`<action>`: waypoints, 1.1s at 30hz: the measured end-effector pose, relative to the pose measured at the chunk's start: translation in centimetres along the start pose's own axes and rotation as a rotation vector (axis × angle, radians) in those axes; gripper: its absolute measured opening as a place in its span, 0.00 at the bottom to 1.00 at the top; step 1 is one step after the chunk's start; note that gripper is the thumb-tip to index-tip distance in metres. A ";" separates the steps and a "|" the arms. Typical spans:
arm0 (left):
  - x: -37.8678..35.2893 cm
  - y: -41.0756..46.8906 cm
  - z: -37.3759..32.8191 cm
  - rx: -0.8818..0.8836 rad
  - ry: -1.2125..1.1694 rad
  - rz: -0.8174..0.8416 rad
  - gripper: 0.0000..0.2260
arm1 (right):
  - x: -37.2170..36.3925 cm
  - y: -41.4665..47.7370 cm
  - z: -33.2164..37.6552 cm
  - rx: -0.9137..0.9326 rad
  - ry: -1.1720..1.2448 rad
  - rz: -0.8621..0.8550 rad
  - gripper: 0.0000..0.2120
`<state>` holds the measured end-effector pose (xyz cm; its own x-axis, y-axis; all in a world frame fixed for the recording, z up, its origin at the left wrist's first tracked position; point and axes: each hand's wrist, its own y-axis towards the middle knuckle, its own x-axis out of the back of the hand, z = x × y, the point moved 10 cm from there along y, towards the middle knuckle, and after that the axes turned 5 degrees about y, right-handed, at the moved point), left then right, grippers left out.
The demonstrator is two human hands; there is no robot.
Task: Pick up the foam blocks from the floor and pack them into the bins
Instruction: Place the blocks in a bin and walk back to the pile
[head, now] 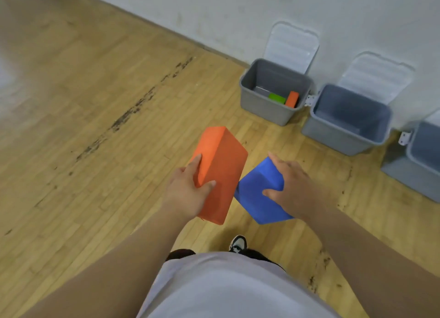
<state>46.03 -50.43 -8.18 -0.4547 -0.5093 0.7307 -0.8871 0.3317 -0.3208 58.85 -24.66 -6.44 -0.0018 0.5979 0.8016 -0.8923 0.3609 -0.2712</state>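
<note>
1. Nearest the camera is a pale shirt (226, 289), with one shoe (238, 244) planted on the wooden floor (95, 103) just beyond it.
2. The left hand (188, 189) holds an orange foam block (221, 172) above the floor. The thumb lies on the top face and the fingers clamp the left side. The block's long axis tilts toward the bins.
3. The right hand (292, 186) grips a blue foam block (257, 198) from above, fingers spread over its far edge and thumb pressed on the near face. Its left corner sits just beside the orange block; I cannot tell whether they touch.
4. Three grey bins stand open along the floor's far edge, against the wall (238, 13). The first bin (259, 105) holds a green block (277, 98) and a smaller orange block (292, 99) by its right wall. The second bin (333, 136) and third bin (409, 175) follow rightward, close together.
5. A strip of floorboards separates the held blocks from the first bin's near rim.
6. Wide floor with dark scuffs runs off to the left.
</note>
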 end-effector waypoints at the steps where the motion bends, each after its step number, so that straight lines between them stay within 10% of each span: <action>1: -0.2 1.8 -1.3 0.001 -0.012 0.004 0.37 | 1.4 1.8 -0.5 0.002 -0.004 -0.008 0.45; 33: -5.5 68.9 -33.0 -0.107 0.126 0.174 0.38 | 26.1 58.9 -19.5 -0.370 0.215 -0.211 0.43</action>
<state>-10.00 1.44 -14.36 -0.5803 -0.3358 0.7419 -0.7799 0.4915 -0.3876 15.07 26.15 -11.82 0.2904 0.6051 0.7413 -0.6423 0.6975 -0.3177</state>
